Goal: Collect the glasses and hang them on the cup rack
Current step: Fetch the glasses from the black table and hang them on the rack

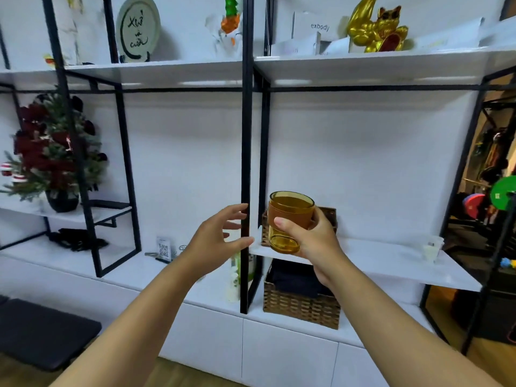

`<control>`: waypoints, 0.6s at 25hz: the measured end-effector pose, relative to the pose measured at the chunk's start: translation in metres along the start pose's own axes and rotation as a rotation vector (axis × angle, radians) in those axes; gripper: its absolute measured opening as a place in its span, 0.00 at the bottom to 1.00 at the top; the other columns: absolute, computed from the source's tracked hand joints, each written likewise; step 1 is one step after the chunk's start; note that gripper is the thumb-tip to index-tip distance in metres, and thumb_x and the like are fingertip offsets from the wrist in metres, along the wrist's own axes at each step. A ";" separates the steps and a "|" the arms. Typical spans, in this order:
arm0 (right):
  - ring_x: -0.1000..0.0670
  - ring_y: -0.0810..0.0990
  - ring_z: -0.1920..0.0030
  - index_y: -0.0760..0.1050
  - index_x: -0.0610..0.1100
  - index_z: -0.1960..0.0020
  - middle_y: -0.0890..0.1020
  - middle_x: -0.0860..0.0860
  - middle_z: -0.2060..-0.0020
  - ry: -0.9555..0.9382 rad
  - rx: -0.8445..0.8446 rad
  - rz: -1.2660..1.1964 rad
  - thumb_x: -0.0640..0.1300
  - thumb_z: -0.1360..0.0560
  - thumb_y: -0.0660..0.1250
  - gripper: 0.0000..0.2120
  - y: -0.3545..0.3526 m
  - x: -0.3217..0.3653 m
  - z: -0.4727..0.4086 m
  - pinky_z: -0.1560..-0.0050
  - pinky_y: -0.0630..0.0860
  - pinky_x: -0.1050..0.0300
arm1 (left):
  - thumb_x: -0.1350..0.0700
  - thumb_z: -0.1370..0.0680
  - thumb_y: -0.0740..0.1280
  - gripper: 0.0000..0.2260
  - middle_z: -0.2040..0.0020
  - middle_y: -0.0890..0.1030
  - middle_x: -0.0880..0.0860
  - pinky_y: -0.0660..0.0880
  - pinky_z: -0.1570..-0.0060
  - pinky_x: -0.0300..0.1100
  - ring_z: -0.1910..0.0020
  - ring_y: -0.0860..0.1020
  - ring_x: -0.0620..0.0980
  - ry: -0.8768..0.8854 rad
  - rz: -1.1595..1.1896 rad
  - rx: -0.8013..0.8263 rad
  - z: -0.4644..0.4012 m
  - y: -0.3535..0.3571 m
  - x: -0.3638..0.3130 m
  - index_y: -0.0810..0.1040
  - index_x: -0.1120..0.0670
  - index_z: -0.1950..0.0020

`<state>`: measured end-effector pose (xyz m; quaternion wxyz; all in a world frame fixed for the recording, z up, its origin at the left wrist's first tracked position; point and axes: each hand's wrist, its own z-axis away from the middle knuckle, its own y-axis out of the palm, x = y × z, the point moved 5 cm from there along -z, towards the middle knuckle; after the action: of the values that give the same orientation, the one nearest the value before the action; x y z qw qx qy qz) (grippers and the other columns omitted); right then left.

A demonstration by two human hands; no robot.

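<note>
White shelf unit (363,255) with black frame fills the view; wicker basket (301,305) sits under the middle shelf. Right hand (310,238) grips amber glass (289,222), upright, held in the air in front of that shelf. Left hand (217,238) empty, fingers spread, just left of the glass, not touching.

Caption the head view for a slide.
Right hand holds an amber glass before white shelving; left hand open beside it.

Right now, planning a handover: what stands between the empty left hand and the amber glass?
In the head view, only the black shelf post stands between left hand and amber glass.
</note>
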<state>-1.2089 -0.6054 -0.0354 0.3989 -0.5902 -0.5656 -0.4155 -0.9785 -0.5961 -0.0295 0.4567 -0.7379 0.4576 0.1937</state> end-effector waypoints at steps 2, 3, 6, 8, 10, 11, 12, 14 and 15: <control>0.57 0.85 0.45 0.77 0.64 0.39 0.85 0.63 0.47 -0.001 0.063 -0.003 0.65 0.41 0.85 0.34 0.003 -0.014 -0.040 0.45 0.86 0.50 | 0.49 0.26 0.79 0.31 0.37 0.79 0.36 0.75 0.45 0.33 0.41 0.79 0.35 -0.025 0.003 -0.048 -0.026 0.007 0.015 0.71 0.36 0.26; 0.56 0.85 0.44 0.77 0.64 0.38 0.86 0.63 0.46 0.003 0.091 -0.004 0.64 0.41 0.85 0.34 0.006 -0.023 -0.059 0.45 0.86 0.48 | 0.48 0.27 0.80 0.32 0.37 0.79 0.36 0.75 0.46 0.32 0.41 0.78 0.34 -0.042 0.002 -0.066 -0.036 0.011 0.024 0.71 0.36 0.26; 0.55 0.84 0.42 0.77 0.64 0.37 0.85 0.61 0.44 0.003 0.176 -0.009 0.64 0.42 0.85 0.36 0.030 -0.048 -0.105 0.43 0.85 0.46 | 0.45 0.31 0.82 0.37 0.37 0.78 0.34 0.76 0.48 0.31 0.41 0.78 0.33 -0.088 0.003 -0.093 -0.057 0.017 0.053 0.69 0.34 0.26; 0.55 0.84 0.41 0.77 0.65 0.38 0.85 0.61 0.44 -0.003 0.196 -0.031 0.66 0.43 0.85 0.37 0.052 -0.065 -0.127 0.42 0.85 0.47 | 0.45 0.32 0.83 0.39 0.35 0.77 0.35 0.78 0.48 0.32 0.40 0.79 0.36 -0.103 -0.007 -0.103 -0.067 0.013 0.073 0.69 0.35 0.25; 0.56 0.84 0.43 0.76 0.66 0.39 0.85 0.63 0.47 0.004 0.212 -0.068 0.68 0.45 0.85 0.37 0.082 -0.082 -0.149 0.44 0.85 0.48 | 0.46 0.32 0.83 0.40 0.34 0.78 0.37 0.78 0.48 0.32 0.40 0.79 0.38 -0.122 -0.020 -0.132 -0.078 -0.001 0.097 0.69 0.36 0.24; 0.56 0.85 0.44 0.76 0.66 0.40 0.85 0.64 0.48 0.004 0.222 -0.082 0.67 0.45 0.85 0.36 0.099 -0.090 -0.161 0.45 0.86 0.48 | 0.47 0.32 0.83 0.40 0.34 0.78 0.38 0.78 0.47 0.32 0.40 0.79 0.39 -0.128 -0.029 -0.149 -0.086 -0.010 0.110 0.69 0.37 0.24; 0.57 0.85 0.45 0.77 0.66 0.40 0.85 0.65 0.48 0.006 0.237 -0.091 0.66 0.44 0.85 0.35 0.116 -0.098 -0.173 0.45 0.86 0.48 | 0.47 0.32 0.83 0.40 0.33 0.78 0.39 0.78 0.47 0.32 0.39 0.79 0.40 -0.136 -0.035 -0.163 -0.093 -0.021 0.125 0.69 0.37 0.24; 0.57 0.86 0.46 0.77 0.65 0.40 0.86 0.63 0.48 0.013 0.264 -0.099 0.63 0.42 0.86 0.33 0.155 -0.109 -0.195 0.46 0.86 0.47 | 0.48 0.33 0.84 0.42 0.33 0.77 0.40 0.78 0.45 0.34 0.38 0.79 0.42 -0.149 -0.041 -0.171 -0.109 -0.042 0.157 0.67 0.37 0.23; 0.56 0.86 0.46 0.77 0.64 0.39 0.86 0.62 0.47 0.014 0.271 -0.099 0.61 0.41 0.86 0.33 0.172 -0.114 -0.206 0.46 0.86 0.46 | 0.47 0.33 0.84 0.44 0.32 0.77 0.40 0.78 0.45 0.35 0.38 0.79 0.42 -0.145 -0.042 -0.171 -0.116 -0.050 0.171 0.66 0.37 0.23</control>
<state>-1.0473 -0.8447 -0.0733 0.4580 -0.4995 -0.6419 -0.3588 -0.8645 -0.7723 -0.0660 0.4279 -0.7678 0.3894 0.2754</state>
